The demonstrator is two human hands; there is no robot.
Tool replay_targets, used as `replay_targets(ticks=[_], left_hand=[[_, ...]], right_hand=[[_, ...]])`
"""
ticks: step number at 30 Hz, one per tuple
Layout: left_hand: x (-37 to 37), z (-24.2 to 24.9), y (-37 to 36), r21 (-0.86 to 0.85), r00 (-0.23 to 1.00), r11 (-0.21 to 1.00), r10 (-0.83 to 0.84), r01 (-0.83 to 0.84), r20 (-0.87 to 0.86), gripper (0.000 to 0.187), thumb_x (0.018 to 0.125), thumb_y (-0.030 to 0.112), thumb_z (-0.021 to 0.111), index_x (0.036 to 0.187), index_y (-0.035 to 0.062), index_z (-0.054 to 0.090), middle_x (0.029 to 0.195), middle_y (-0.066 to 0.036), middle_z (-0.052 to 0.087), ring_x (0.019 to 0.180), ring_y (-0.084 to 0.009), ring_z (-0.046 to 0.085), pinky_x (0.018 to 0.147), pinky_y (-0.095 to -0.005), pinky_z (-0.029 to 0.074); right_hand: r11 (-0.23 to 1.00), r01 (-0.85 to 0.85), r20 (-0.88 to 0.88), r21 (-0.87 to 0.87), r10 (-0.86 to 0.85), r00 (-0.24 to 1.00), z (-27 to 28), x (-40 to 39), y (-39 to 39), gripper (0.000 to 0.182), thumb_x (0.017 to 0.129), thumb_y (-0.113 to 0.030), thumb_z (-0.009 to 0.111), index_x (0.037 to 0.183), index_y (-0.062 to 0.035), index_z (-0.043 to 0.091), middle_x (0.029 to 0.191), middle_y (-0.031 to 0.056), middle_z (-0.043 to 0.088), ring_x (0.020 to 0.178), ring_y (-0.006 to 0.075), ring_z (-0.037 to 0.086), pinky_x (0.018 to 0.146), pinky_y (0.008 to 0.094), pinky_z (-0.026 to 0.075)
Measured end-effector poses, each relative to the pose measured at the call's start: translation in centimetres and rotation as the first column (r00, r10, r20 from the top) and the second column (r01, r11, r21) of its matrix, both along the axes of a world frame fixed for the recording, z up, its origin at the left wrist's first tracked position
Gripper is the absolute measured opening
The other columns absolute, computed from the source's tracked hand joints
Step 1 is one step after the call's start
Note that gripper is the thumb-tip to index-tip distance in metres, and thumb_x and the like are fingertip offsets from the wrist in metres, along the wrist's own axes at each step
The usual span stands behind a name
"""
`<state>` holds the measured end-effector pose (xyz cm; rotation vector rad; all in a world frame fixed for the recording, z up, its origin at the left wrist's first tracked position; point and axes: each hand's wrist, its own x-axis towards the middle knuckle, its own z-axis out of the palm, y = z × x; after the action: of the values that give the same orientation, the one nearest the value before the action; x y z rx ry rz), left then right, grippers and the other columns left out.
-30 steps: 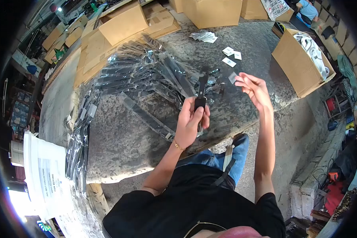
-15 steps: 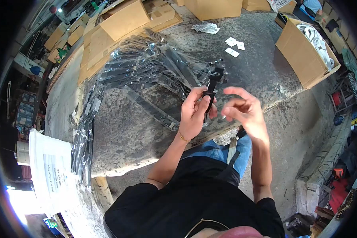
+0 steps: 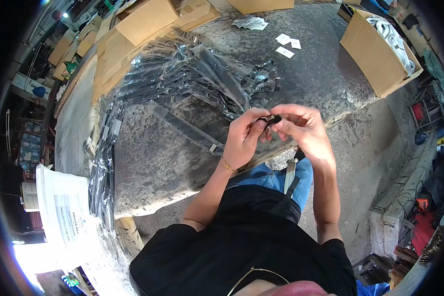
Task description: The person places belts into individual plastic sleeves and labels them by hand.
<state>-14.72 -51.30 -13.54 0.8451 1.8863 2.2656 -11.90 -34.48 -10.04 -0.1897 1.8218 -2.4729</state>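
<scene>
Just over the near edge of the work table, both hands come together on a black belt [image 3: 270, 119], of which only a small dark looped end shows among the fingers. My left hand [image 3: 241, 138], wearing a thin bracelet, pinches it between thumb and fingers. From the other side my right hand [image 3: 305, 129] has its thumb and fingertips closed on the same end. Past the hands lies a heap of black belts in clear plastic sleeves [image 3: 182, 74]. One sleeved belt [image 3: 182, 127] lies apart, nearer to me, left of my left hand.
Several white cards [image 3: 284, 52] and a card stack [image 3: 250, 22] lie on the dark table [image 3: 148, 167]. An open carton [image 3: 367, 54] with white coiled straps stands at the right edge. More sleeved strips [image 3: 103, 172] hang over the left edge beside a white bucket [image 3: 64, 207].
My right hand has closed in on the belt, which my left hand has turned from upright to a low, sideways position. The view has shifted slightly.
</scene>
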Motion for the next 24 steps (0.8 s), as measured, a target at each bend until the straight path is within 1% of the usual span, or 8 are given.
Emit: replay_targets(ticks=[7,10,11,13,15,17,21,24], left_hand=[[-0.7,-0.2,-0.7,-0.053,0.992,0.991,-0.122,0.121,-0.026,0.014,0.095,0.003,0.046,0.104,0.0006,0.057,0.085,-0.004,0.056,0.061,-0.0076,0.052,0.054,-0.0219,0.042],[-0.5,-0.3,-1.0,-0.046,0.987,0.986,-0.158,0.159,0.009,0.012,0.095,0.005,0.048,0.102,0.0013,0.056,0.083,-0.003,0.053,0.058,-0.0067,0.050,0.051,-0.0216,0.039],[-0.4,-0.1,-1.0,-0.090,0.991,0.989,-0.113,0.119,0.069,0.012,0.096,0.007,0.048,0.103,0.0016,0.055,0.082,-0.002,0.052,0.056,-0.0063,0.049,0.049,-0.0216,0.038],[-0.2,0.1,-1.0,-0.131,0.989,0.988,-0.069,0.086,0.127,0.013,0.096,0.010,0.049,0.104,0.0020,0.055,0.081,-0.002,0.051,0.054,-0.0059,0.048,0.048,-0.0216,0.036],[-0.1,0.1,-0.9,-0.025,0.900,0.986,-0.140,0.165,0.413,0.017,0.097,0.016,0.049,0.108,0.0026,0.052,0.081,-0.001,0.052,0.051,-0.0057,0.047,0.046,-0.0205,0.034],[0.1,0.2,-0.2,0.047,0.897,0.987,-0.157,0.151,0.412,0.023,0.097,0.019,0.049,0.110,0.0010,0.050,0.086,-0.002,0.059,0.051,-0.0058,0.049,0.044,-0.0194,0.034],[0.1,-0.5,0.1,0.045,0.888,0.976,-0.211,0.211,0.409,0.023,0.096,0.018,0.051,0.110,-0.0009,0.051,0.085,-0.002,0.059,0.051,-0.0065,0.050,0.045,-0.0201,0.035],[0.3,0.1,0.2,0.044,0.875,0.977,-0.205,0.207,0.438,0.023,0.095,0.018,0.054,0.108,-0.0007,0.053,0.071,0.002,0.052,0.051,-0.0046,0.050,0.045,-0.0195,0.034]], right_hand=[[0.987,-0.110,0.045,-0.114,0.116,0.992,-1.2,0.1,1.5,0.010,0.087,-0.002,0.059,0.095,0.0009,0.062,0.085,0.0058,0.064,0.072,0.0112,0.059,0.063,0.0227,0.046],[0.889,0.238,0.105,-0.391,-0.214,0.971,-1.7,-0.4,2.7,0.010,0.088,-0.007,0.058,0.097,-0.0015,0.060,0.094,0.0086,0.064,0.086,0.0174,0.063,0.075,0.0278,0.050],[0.824,0.279,0.141,-0.493,-0.240,0.960,-1.3,-0.5,3.1,0.011,0.090,-0.009,0.057,0.099,-0.0030,0.058,0.095,0.0101,0.063,0.087,0.0200,0.063,0.084,0.0327,0.051],[0.753,0.271,0.073,-0.600,-0.286,0.956,-1.9,-0.4,4.1,0.011,0.091,-0.010,0.056,0.101,-0.0047,0.056,0.092,0.0092,0.063,0.084,0.0205,0.062,0.087,0.0379,0.052],[0.759,0.242,0.022,-0.604,-0.288,0.958,-2.1,-0.1,4.3,0.010,0.092,-0.010,0.055,0.101,-0.0052,0.056,0.090,0.0084,0.062,0.084,0.0200,0.062,0.084,0.0388,0.053],[0.767,0.256,-0.009,-0.589,-0.323,0.946,-1.9,0.2,4.2,0.009,0.094,-0.011,0.053,0.101,-0.0061,0.056,0.084,0.0060,0.059,0.079,0.0174,0.061,0.076,0.0378,0.056],[0.763,0.203,-0.045,-0.614,-0.291,0.956,-1.6,1.0,3.8,0.007,0.094,-0.010,0.052,0.099,-0.0055,0.055,0.082,0.0047,0.057,0.071,0.0132,0.056,0.064,0.0302,0.054],[0.925,0.298,-0.233,-0.237,-0.352,0.907,-1.5,1.7,2.7,0.008,0.090,-0.001,0.056,0.098,-0.0005,0.057,0.087,0.0060,0.059,0.069,0.0103,0.055,0.059,0.0250,0.048]])
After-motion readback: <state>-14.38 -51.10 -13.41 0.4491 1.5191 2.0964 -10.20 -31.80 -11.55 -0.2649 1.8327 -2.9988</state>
